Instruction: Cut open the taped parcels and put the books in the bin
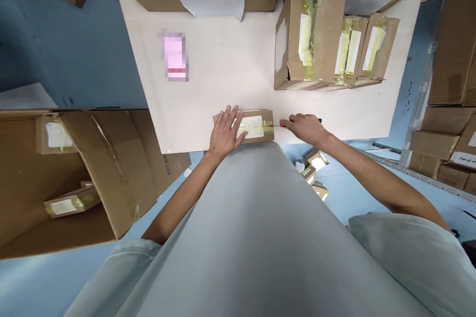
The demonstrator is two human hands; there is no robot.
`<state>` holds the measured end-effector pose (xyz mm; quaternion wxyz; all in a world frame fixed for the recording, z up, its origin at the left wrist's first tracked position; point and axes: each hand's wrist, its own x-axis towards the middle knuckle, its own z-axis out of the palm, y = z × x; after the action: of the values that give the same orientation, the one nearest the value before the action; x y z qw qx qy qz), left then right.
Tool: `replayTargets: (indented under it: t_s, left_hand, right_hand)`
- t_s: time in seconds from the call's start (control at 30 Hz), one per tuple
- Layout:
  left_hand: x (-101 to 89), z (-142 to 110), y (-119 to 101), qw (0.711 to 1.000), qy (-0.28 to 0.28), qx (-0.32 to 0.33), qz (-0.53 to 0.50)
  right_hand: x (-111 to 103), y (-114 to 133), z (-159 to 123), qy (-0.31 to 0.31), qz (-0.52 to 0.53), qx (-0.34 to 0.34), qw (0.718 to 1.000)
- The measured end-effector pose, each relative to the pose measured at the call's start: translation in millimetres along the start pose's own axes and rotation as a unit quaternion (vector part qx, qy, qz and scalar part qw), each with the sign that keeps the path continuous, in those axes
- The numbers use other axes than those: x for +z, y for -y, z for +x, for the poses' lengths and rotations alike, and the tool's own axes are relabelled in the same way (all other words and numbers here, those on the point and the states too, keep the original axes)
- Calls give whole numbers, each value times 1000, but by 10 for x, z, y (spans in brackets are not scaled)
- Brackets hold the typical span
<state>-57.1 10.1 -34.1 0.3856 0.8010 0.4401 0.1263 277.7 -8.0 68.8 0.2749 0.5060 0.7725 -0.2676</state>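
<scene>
A small cardboard box [268, 131] with a white label and yellowish tape lies at the table's near edge. My left hand [225, 132] rests flat on its left part, fingers spread. In my right hand [305, 128], closed fingers grip a box cutter [283, 125] with a red and black handle. The thin blade points left and reaches the box's right end, at the tape. Whether the blade has entered the tape I cannot tell. Part of the cutter's handle is hidden under my fingers.
Several taped boxes [316, 34] stand at the table's back right. A pixelated pink item [174, 57] lies on the left of the white table [230, 59]. A large open carton [107, 158] holding small boxes stands at left. Small boxes [318, 161] lie on the floor below.
</scene>
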Motion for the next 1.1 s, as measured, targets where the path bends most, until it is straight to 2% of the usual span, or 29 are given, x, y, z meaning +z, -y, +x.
replayTargets:
  t_s: [0.1, 0.23, 0.33, 0.43, 0.6, 0.73, 0.83, 0.97, 1.1]
  left_hand:
    - [3, 10, 9, 1000, 6, -10, -6]
    - [8, 18, 25, 1000, 7, -13, -8]
    - [12, 23, 31, 1000, -2, -15, -1]
    - [-9, -6, 73, 999, -23, -23, 20]
    - [-142, -217, 334, 997, -53, -29, 51]
    - [-218, -385, 587, 995, -71, -35, 61]
    - [-218, -412, 677, 995, -74, -24, 61]
    - [-252, -409, 605, 995, -76, -8, 60]
    - [-336, -500, 302, 994, -86, -19, 61]
  right_hand:
    - [139, -66, 71, -13, 23, -6, 1000]
    - [464, -90, 198, -61, 101, -12, 993]
    - [688, -21, 307, -107, 182, -1, 978]
    - [803, 144, 411, -157, 268, 15, 950]
    - [793, 506, 524, -225, 368, -10, 902]
    - [758, 690, 620, -264, 408, 76, 871]
    - [751, 751, 719, -261, 435, 115, 854]
    - [748, 788, 763, -247, 470, 137, 836]
    - [688, 812, 662, -278, 471, 119, 829]
